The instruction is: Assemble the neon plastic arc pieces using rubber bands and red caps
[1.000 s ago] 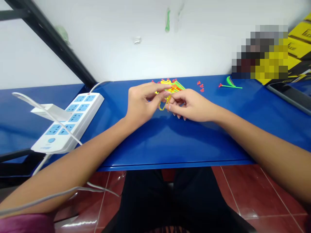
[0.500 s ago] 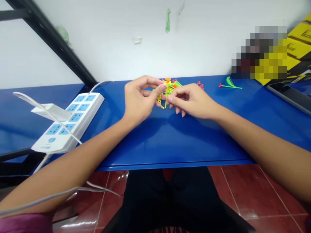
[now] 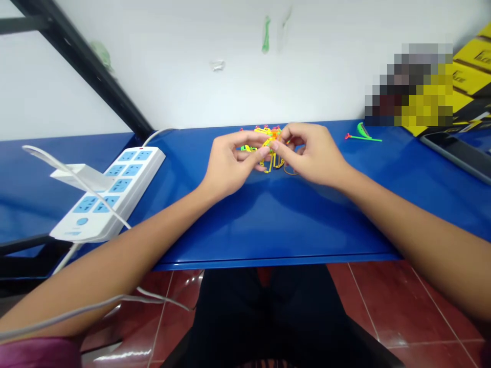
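My left hand (image 3: pixel 236 162) pinches a small yellow plastic piece (image 3: pixel 268 164) between thumb and fingertips. Close against it, my right hand (image 3: pixel 312 153) is closed on the orange end (image 3: pixel 275 135) of the same piece, and the thumbs nearly meet. A thin brownish loop (image 3: pixel 290 169) shows below my right fingers. Behind the hands lies a pile of small yellow, green and red plastic parts (image 3: pixel 248 148), partly hidden by my fingers.
A white power strip (image 3: pixel 111 194) with a plug and cables lies at the left of the blue table (image 3: pixel 268 230). At the right are a green piece (image 3: pixel 363 131), a green stick with red tip (image 3: pixel 364 137), a phone (image 3: pixel 460 153) and yellow boxes (image 3: pixel 475 76).
Both hands have shifted slightly to the right and come closer together. My right fingers have moved up to the orange end, and the yellow piece has tilted.
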A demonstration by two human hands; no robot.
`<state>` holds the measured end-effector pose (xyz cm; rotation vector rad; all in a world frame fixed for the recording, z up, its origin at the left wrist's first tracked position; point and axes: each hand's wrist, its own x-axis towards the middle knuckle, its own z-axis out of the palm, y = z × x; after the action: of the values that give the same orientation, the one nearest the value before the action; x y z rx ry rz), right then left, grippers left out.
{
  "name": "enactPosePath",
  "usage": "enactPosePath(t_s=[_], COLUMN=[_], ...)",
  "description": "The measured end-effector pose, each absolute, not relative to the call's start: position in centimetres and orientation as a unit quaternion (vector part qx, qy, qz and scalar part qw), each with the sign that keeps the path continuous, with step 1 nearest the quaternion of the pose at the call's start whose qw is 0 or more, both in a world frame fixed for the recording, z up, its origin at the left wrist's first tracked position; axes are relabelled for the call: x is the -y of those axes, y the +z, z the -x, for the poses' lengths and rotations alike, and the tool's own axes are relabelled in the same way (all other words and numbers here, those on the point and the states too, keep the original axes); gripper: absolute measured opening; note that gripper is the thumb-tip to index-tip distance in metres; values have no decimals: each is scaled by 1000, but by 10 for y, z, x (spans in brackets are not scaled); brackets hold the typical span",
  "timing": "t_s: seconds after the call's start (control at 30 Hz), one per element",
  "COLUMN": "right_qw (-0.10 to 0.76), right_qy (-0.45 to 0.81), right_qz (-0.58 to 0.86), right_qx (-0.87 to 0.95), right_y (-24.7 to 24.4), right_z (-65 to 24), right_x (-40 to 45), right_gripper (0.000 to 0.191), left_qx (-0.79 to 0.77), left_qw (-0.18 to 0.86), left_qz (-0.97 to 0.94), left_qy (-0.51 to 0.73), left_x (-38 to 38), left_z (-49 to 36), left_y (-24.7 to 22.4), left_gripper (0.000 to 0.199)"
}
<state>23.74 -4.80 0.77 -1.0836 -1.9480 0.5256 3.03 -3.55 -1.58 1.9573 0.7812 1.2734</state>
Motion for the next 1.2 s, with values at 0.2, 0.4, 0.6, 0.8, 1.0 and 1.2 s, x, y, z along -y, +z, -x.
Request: enactPosePath(t_s=[0.2, 0.4, 0.6, 0.8, 1.0, 1.2], right_qw=[419, 464, 434, 294, 349, 447], right_qy=[225, 345, 393, 420, 424, 420], right_qz=[419, 400, 405, 400, 416, 395], right_qx=[773, 711, 703, 759, 725, 684], right_y=[9, 17, 19, 16, 18, 24], right_z=[-237, -248, -258, -254, -257, -256], right_x=[50, 41, 34, 40, 38, 38], right_gripper=[34, 33, 31, 28, 38, 45], left_qx=[-310, -352, -345, -329, -330, -306], left_qw=[303, 276, 255, 215, 198, 137], left_qz=[-757, -755, -762, -773, -769, -820], left_qy=[489, 479, 485, 498, 510, 463], left_x=[34, 31, 34, 39, 36, 34], left_z=[-28, -24, -25, -26, -24, -21], left_y=[-19, -18, -18, -13, -12, -12], left_gripper=[43, 40, 38, 27, 25, 16])
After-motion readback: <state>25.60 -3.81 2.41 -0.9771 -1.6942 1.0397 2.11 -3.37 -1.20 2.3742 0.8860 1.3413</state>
